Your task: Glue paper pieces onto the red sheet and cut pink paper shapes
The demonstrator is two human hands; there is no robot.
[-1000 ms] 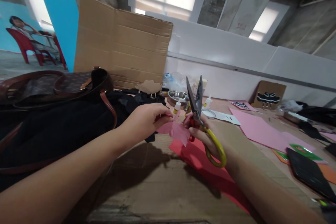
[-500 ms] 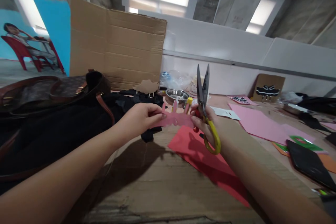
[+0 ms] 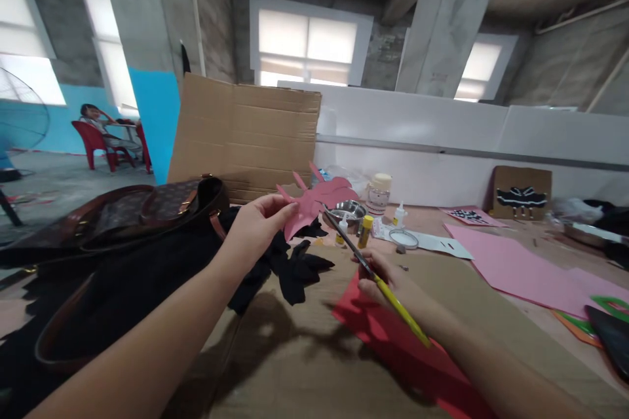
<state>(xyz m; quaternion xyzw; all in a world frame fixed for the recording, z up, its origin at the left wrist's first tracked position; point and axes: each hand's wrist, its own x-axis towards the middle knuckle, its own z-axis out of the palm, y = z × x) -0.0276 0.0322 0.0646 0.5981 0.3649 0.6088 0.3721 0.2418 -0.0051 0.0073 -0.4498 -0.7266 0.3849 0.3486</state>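
Observation:
A pink paper cutout point(image 3: 322, 200) with wavy edges and several narrow prongs is pinched at its left end by my left hand point(image 3: 260, 226), tilted up above the table. My right hand point(image 3: 386, 278) is closed round a pair of scissors point(image 3: 396, 304) with yellow on the handle. The scissor blades point up and left, their tips close to the lower edge of the cutout; whether they touch I cannot tell. Beneath my right hand lies a sheet of red paper point(image 3: 393, 347). Black fabric scraps point(image 3: 299, 272) lie below the cutout.
A black bag point(image 3: 147, 281) with brown straps fills the left side. Behind are a metal bowl point(image 3: 350, 211), a glue stick point(image 3: 365, 231), a glue bottle point(image 3: 399, 215) and a lidded jar point(image 3: 379, 194). Pink sheets point(image 3: 515, 262) lie right. A cardboard panel point(image 3: 246, 137) stands behind.
My right hand has let go of the cutout and moved down, tipping the scissors from upright to slanting left. My left hand has turned the cutout upward. The camera view has shifted.

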